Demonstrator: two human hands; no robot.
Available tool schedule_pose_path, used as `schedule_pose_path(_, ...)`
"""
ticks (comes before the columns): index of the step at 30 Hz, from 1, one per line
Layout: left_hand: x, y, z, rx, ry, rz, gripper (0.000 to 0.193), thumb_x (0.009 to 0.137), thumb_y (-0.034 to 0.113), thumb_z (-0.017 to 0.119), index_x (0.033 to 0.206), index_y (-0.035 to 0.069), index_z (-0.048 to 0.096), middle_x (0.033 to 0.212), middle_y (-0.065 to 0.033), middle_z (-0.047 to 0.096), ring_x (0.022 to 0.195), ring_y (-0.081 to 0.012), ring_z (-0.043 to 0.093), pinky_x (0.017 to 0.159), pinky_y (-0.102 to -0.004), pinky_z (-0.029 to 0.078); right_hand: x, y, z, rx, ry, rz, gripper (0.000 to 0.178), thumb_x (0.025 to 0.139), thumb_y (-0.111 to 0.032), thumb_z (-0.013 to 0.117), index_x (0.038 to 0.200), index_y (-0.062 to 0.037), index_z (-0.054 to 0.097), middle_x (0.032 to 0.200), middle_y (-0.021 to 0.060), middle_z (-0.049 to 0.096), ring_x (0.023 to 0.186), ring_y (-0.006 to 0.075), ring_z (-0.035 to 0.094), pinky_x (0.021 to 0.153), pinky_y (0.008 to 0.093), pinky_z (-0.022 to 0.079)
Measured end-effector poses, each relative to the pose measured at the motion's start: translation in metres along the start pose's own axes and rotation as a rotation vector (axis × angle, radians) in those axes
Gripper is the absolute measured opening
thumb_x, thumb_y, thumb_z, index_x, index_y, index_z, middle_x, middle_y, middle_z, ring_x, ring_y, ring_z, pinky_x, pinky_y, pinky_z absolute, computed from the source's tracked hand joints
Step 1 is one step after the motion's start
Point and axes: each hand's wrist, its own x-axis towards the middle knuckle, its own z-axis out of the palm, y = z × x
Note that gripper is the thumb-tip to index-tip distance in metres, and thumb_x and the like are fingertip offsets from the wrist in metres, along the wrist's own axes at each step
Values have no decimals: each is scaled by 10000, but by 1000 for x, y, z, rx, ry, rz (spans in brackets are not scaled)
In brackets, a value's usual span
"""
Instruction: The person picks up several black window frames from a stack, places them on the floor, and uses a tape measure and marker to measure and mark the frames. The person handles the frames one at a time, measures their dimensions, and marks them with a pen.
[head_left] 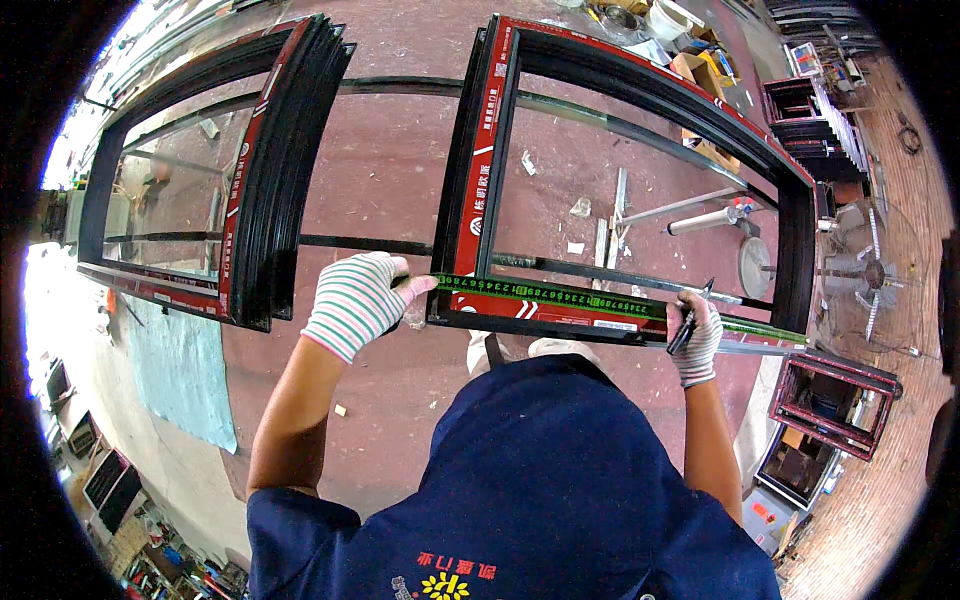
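Note:
A green tape measure (pixel 560 294) lies stretched along the near rail of a black window frame (pixel 484 170) covered with red printed film. My left hand (pixel 358 303), in a striped glove, holds the tape's end at the frame's near left corner, thumb against it. Toward the near right, my right hand (pixel 697 338), in a matching glove with bare-looking fingertips, is closed around a slim black pen-like tool (pixel 684 331) beside the tape. Whether those fingers also pinch the tape is hard to see. The tape runs past this hand toward the right corner.
Left of it stands a stack of similar frames (pixel 268 170), joined underneath by dark bars (pixel 368 243). A pale blue sheet (pixel 180 365) covers floor at the left. A fan (pixel 865 270) and smaller frames (pixel 838 402) stand right; a caulking-gun-like tube (pixel 703 221) lies beyond the frame opening.

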Motion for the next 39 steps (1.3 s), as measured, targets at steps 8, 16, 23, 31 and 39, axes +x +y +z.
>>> schedule_pose_path(8, -5, -5, 10, -4, 83, 54, 479, 896, 504, 633, 773, 44, 690, 745, -145, 643, 739, -341, 653, 694, -438, 513, -1, 1, -2, -8, -27, -20, 362, 755, -119, 732, 1094, -100, 605, 881, 104, 691, 772, 318, 658, 726, 415, 505)
schedule_pose_path(16, -6, -4, 10, 1, 62, 34, 484, 904, 508, 623, 768, 48, 688, 733, -145, 637, 734, -337, 652, 684, -440, 511, -7, 12, 1, 9, -32, -6, 366, 753, -141, 709, 1104, -100, 613, 899, 111, 689, 801, 314, 660, 727, 407, 508)
schedule_pose_path(23, -6, -6, 13, 13, 69, 27, 498, 903, 520, 619, 764, 46, 686, 719, -148, 638, 725, -342, 654, 674, -446, 510, -1, 1, 1, 23, -1, -37, 365, 754, -92, 719, 1104, -105, 614, 817, 74, 676, 732, 282, 644, 692, 387, 491)
schedule_pose_path(31, -6, -1, 8, 30, 98, 88, 471, 883, 500, 645, 795, 40, 691, 762, -180, 645, 763, -383, 654, 687, -464, 514, -2, -6, -5, 32, -24, 8, 334, 784, -151, 773, 1075, -106, 615, 735, 70, 664, 687, 288, 648, 692, 418, 491)
schedule_pose_path(39, -4, 13, 12, -38, 104, 204, 375, 783, 350, 772, 722, 5, 639, 733, -226, 606, 679, -409, 609, 608, -446, 481, 18, -14, -21, 1, -75, 21, 306, 742, -271, 824, 964, -150, 652, 699, 93, 661, 664, 338, 651, 650, 436, 490)
